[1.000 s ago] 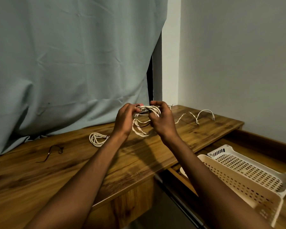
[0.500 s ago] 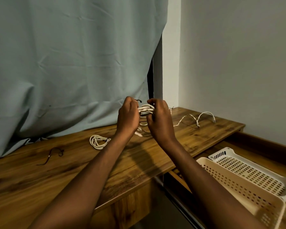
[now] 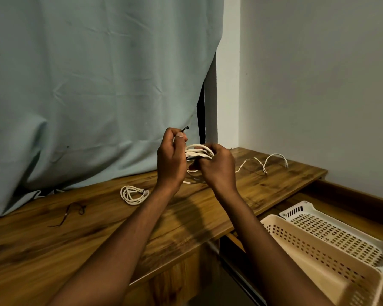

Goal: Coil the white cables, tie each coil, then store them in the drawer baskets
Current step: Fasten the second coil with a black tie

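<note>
Pale curtain (image 3: 86, 96) and bare wall (image 3: 318, 74) back a wooden desk (image 3: 97, 235), with two perforated baskets (image 3: 318, 246) in the open drawer at near right. Above the desk, the right hand (image 3: 217, 166) grips a white coil (image 3: 198, 152); the left hand (image 3: 171, 156) pinches a dark tie (image 3: 184, 129). One tied coil (image 3: 134, 195) lies left.

A pale blue-green curtain (image 3: 86, 96) hangs behind the wooden desk (image 3: 53, 244), its hem bunching on the desk's back edge, a plain wall (image 3: 318, 74) right of the desk.
</note>
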